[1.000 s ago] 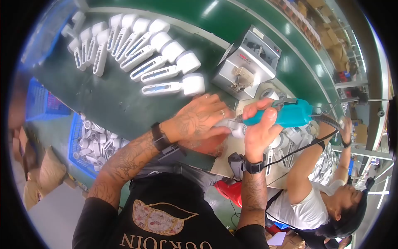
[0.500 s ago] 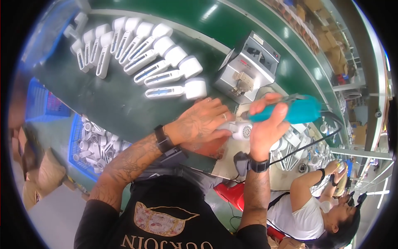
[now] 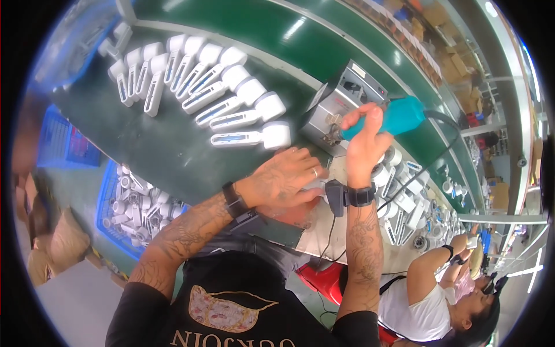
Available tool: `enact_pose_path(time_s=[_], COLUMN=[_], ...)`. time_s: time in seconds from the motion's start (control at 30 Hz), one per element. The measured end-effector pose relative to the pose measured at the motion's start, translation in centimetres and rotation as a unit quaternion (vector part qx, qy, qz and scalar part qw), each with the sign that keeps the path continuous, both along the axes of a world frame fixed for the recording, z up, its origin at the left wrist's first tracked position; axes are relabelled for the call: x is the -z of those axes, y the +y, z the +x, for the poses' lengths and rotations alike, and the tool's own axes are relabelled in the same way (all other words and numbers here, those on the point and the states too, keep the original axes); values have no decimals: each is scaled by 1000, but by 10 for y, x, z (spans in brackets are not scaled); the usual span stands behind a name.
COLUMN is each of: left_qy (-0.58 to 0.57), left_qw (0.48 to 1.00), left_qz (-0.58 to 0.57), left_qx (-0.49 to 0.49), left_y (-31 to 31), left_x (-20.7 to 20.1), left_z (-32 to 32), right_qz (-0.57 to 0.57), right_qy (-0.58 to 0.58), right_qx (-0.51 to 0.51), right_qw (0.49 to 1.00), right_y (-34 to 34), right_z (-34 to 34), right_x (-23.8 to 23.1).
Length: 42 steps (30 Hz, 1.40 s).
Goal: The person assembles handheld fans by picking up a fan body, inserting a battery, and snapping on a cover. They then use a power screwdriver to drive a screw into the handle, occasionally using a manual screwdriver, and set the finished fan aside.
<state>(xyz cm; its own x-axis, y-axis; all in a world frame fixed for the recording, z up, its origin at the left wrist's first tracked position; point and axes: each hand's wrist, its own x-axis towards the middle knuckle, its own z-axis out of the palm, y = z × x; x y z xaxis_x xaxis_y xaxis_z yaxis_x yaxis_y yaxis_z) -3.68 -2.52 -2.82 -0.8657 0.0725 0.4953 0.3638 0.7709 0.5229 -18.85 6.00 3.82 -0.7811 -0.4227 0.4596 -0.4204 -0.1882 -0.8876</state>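
Note:
My right hand (image 3: 367, 141) is wrapped round a teal electric screwdriver (image 3: 404, 117) with a dark cord. The tool's working end points at the front of a silver box-shaped machine (image 3: 326, 107), which looks like a screw feeder. Whether the tip touches it is hidden. Lower down, my left hand (image 3: 286, 176) grips a white handled part (image 3: 315, 186) close to the bench. My right wrist and its dark strap cover most of that part.
Beyond my left hand, several white round-headed units (image 3: 237, 139) lie fanned out on the green bench (image 3: 156, 144). More white parts (image 3: 407, 202) are heaped at the right. Blue baskets (image 3: 104, 217) stand at the left. A person in white (image 3: 416, 295) works at the right.
My right hand has lifted the screwdriver away from the white part and over to the silver machine. My left hand has stayed on the part. The view has shifted slightly.

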Motion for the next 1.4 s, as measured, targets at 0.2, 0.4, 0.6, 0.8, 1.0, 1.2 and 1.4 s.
enact_pose_path(time_s=[0.2,0.4,0.6,0.8,1.0,1.2,1.4], left_qy=[-3,-1,-4,-24,-28,-30,12], left_qw=[1000,1000,1000,1000,999,999,999], left_qz=[1,9,6,1,-15,-24,-51], left_qx=[-5,-9,-10,-13,-18,-3,-1], left_y=[-3,-2,0,0,1,4,-1], left_x=[6,6,7,6,8,0,0], left_z=[2,-3,-2,1,-1,-4,5], right_qz=[2,-9,-7,-12,-21,-40,-13], right_qy=[-71,-59,-64,-69,-76,-71,-128], right_qx=[1,-6,5,-5,-30,-33,-39], right_qw=[998,998,998,998,996,996,991], right_y=[34,79,82,81,82,81,89], right_z=[42,69,72,74,71,71,82], right_x=[-14,-6,4,13,21,21,18])
